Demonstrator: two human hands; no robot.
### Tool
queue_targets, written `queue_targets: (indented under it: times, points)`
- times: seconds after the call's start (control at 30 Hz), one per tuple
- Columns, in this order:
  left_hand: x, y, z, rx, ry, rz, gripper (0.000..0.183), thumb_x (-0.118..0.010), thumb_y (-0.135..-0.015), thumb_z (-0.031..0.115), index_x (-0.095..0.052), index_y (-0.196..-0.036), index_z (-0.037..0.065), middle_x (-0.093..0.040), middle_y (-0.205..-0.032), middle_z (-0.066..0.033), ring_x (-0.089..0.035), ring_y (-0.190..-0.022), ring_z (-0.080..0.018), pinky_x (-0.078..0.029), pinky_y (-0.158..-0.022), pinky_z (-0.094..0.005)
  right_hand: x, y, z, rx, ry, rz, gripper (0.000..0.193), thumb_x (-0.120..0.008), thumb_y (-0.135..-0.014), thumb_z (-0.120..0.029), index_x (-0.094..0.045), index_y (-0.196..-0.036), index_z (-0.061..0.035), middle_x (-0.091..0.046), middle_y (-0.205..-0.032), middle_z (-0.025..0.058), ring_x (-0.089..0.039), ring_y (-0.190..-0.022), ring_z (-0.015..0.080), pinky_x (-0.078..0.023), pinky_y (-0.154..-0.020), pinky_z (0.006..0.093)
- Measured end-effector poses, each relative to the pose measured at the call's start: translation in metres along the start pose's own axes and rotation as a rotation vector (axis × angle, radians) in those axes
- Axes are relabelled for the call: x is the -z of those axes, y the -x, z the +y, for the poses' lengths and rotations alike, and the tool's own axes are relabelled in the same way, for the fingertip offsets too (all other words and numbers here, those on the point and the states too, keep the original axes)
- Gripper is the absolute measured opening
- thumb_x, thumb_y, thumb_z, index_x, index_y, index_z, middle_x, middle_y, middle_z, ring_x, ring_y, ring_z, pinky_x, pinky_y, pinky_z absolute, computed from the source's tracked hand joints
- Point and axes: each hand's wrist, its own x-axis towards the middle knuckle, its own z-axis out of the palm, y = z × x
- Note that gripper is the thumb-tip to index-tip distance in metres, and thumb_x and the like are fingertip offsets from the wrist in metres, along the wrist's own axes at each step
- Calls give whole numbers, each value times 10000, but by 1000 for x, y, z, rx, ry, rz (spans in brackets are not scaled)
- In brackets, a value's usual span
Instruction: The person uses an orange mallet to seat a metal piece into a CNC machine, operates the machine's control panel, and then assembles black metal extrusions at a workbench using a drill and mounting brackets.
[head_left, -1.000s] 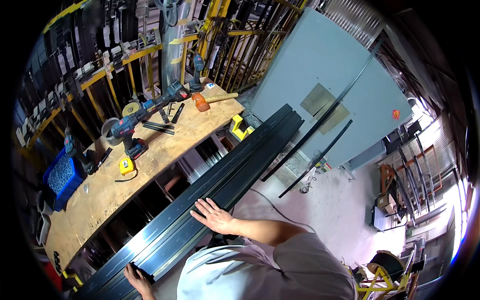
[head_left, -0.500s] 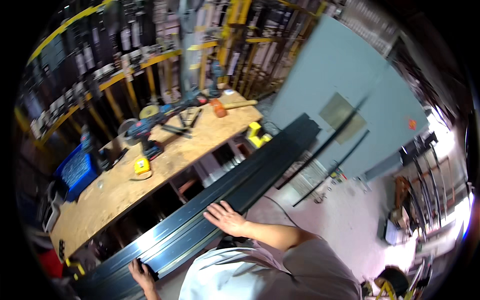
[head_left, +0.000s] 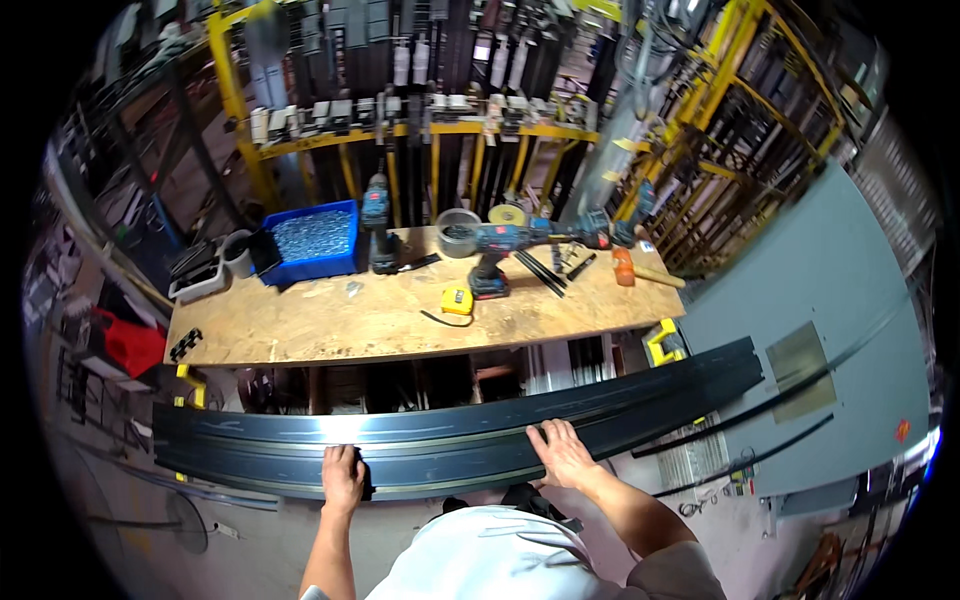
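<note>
A long, dark grey metal profile [head_left: 440,464] with lengthwise grooves lies across in front of me, along the near side of the wooden workbench [head_left: 320,330]. Its top face catches a bright reflection left of the middle. My left hand [head_left: 343,478] grips the near edge left of centre, fingers bent over the top face. Right of centre, my right hand [head_left: 562,455] is closed on the profile, its fingers over the upper surface and the underside of the grip hidden. Two yellow brackets, one at the left [head_left: 192,388] and one at the right [head_left: 664,343], show at the bench's front.
On the bench stand a blue bin [head_left: 312,245] of small metal parts, cordless drills [head_left: 490,262], a yellow tape measure [head_left: 457,301] and an orange-headed mallet [head_left: 624,267]. Yellow racks [head_left: 430,128] of long profiles rise behind. A grey-green panel [head_left: 830,270] stands at the right.
My view has swung left, so the bench and profile now run nearly level across the picture. My right hand has gone from lying flat on the profile to gripping it; my left hand still holds it.
</note>
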Motion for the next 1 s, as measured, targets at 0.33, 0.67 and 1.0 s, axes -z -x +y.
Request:
queue_targets:
  times: [0.33, 0.67, 1.0]
  points:
    - [-13, -23, 22, -72, 73, 12, 310, -692, -791, 54, -661, -1094, -8, -649, -1037, -196, -589, -1030, -417, -481, -973, -511, 12, -13, 38, -15, 86, -35, 1127, -959, -609, -289, -387, -1537, -7, -440, -1453, 290, -395, -1409, 473, -288, -1228, 541]
    - [-1, -21, 5, -54, 125, 31, 289, -725, -819, 116, -674, -1086, 17, -662, -1062, -171, -610, -1025, -392, -509, -930, -483, 19, -29, -38, 67, -72, 175, 1102, -972, -570, -314, -429, -1459, 45, -408, -1461, 324, -378, -1392, 509, -266, -1192, 648]
    - [29, 10, 46, 178, 3, 55, 353, -748, -825, 79, -674, -1163, 7, -681, -1078, -175, -641, -1014, -385, -517, -980, -472, 12, -136, -116, 599, -313, 95, 955, -979, -613, -370, -543, -1336, 76, -456, -1362, 307, -433, -1306, 486, -309, -1151, 639]
